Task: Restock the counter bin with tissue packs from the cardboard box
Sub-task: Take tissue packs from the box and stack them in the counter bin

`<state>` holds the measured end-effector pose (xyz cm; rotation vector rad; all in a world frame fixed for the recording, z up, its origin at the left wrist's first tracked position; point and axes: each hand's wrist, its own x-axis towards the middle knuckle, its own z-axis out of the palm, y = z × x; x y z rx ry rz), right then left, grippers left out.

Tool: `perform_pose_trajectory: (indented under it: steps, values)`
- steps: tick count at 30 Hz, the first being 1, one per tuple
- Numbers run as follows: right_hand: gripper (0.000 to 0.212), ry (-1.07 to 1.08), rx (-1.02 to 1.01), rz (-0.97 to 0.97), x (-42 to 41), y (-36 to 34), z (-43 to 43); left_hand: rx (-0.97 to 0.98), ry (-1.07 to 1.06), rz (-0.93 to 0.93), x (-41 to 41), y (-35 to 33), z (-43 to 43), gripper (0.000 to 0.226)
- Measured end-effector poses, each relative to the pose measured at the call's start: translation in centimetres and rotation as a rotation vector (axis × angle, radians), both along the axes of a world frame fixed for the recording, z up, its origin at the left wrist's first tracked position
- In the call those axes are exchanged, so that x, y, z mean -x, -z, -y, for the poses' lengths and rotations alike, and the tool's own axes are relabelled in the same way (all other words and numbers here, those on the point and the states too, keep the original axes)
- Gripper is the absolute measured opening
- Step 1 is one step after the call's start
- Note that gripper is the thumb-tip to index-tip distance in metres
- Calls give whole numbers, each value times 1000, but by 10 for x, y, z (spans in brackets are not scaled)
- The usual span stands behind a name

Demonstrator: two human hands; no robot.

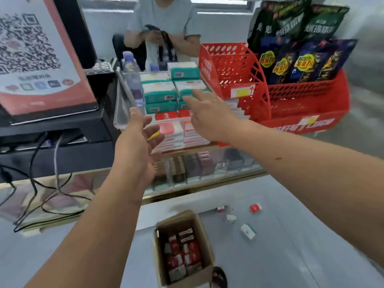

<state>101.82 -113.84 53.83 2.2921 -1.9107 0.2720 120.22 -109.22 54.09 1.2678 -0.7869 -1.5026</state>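
A clear plastic counter bin (121, 104) on the glass counter holds teal-and-white tissue packs (160, 91) at the back and red-and-white tissue packs (173, 132) at the front. My left hand (138, 140) hovers open in front of the bin's left side, holding nothing. My right hand (207, 113) reaches over the bin with straight fingers, its tips above the teal packs. On the floor below stands an open cardboard box (164, 265) holding several red-and-white packs (184, 254).
Red mesh baskets (299, 94) with snack bags stand right of the bin. A register with a QR sign (35, 57) and cables is at left. A person (166, 28) stands behind the counter. Several loose packs (247, 231) lie on the floor.
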Motion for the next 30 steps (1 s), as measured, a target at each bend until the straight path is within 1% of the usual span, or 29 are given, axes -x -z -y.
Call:
perform_pose_trajectory:
  steps: [4,6,8,11,13,16,19,20,23,26,28,30]
  values:
    - [52,25,-14,54,-11,19,-49,-55,22,-1,-17,25,-28,52]
    - [46,5,10,138,-17,41,-74,-95,44,-3,-25,44,-39,53]
    - [44,-1,-25,202,-22,77,-95,-162,43,21,-32,72,-47,52]
    - [48,48,-267,196,-27,147,-123,-261,30,51,-41,128,-55,51]
    - [47,77,-422,176,-27,202,-135,-336,29,65,-44,170,-60,55]
    - [36,76,-580,136,-25,291,-144,-421,32,69,-41,234,-64,62]
    - [18,67,-734,127,-20,369,-146,-474,27,80,-35,299,-64,58]
    - [11,70,-759,138,-17,393,-145,-494,25,88,-30,320,-63,56]
    - [3,58,-802,146,-9,462,-139,-553,7,127,-15,381,-62,59]
    - [12,10,-825,160,-9,529,-128,-600,-24,162,-3,444,-58,58]
    - [3,-31,-873,150,-13,573,-120,-628,-29,183,2,487,-54,60]
    - [16,-71,-905,114,-18,621,-111,-653,-46,197,5,532,-48,60]
